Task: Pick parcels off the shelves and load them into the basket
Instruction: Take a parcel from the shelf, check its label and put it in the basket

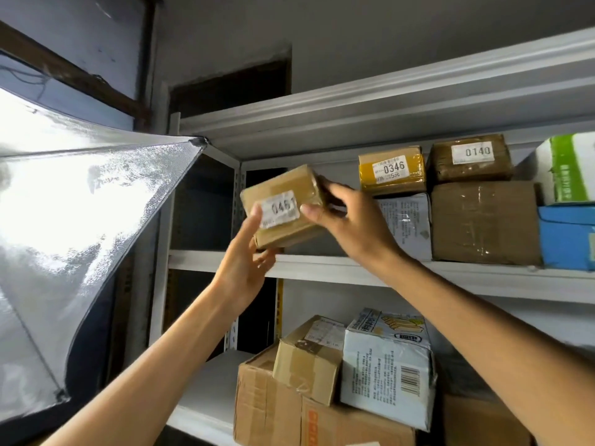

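A small brown cardboard parcel (283, 188) with a white label reading 0461 is held tilted in the air, just in front of the upper shelf (322, 263). My right hand (341, 214) grips its right end, thumb on the front face and fingers behind. My left hand (248, 255) supports it from below at the left, with the thumb up against the label. No basket is in view.
On the same shelf stand a yellow parcel 0346 (391, 170), a brown parcel 0140 (470, 157), a large taped box (484, 223), a blue box (568, 238) and a green-and-white box (570, 169). Several boxes (309, 358) fill the lower shelf. A bright reflective umbrella (80, 226) spreads at left.
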{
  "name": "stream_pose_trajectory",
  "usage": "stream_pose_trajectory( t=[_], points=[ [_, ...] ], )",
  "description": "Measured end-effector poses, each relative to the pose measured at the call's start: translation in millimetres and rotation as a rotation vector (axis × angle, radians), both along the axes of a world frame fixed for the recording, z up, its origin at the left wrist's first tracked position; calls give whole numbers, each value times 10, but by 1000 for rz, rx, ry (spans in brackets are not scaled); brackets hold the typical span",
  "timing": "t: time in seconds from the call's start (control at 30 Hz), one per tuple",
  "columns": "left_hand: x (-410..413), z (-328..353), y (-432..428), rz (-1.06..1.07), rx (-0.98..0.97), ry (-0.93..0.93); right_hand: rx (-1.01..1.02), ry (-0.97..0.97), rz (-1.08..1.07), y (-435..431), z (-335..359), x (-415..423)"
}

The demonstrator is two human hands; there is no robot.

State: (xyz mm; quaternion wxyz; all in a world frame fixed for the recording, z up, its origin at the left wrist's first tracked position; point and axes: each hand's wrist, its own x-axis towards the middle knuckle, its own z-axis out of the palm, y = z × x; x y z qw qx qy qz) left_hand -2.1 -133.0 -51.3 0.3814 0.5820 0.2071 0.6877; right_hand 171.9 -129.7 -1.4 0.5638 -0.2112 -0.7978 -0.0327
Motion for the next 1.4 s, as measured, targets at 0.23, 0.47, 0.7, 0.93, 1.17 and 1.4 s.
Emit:
stream_pose_trajectory(
  t=[0.23,0.47,0.7,0.93,1.17,1.4],
  points=[
    [-35,338,141,234,10,70,-117,60,-76,88,291,37],
    [-355,338,635,310,48,227,-177,97,-154,720,-35,-292],
    [-562,396,1200,346,9,350,-288,210,-242,1502,-66,-591],
    [-685,387,1621,361,26,435,-344,233,-259,1996,-95,-709],
    [-695,400,1734,449,15,507,-323,163,-317,1957,-95,-737],
    [-611,594,1527,841,120,621,-148,-209,-588,1322,53,-663]
  ],
)
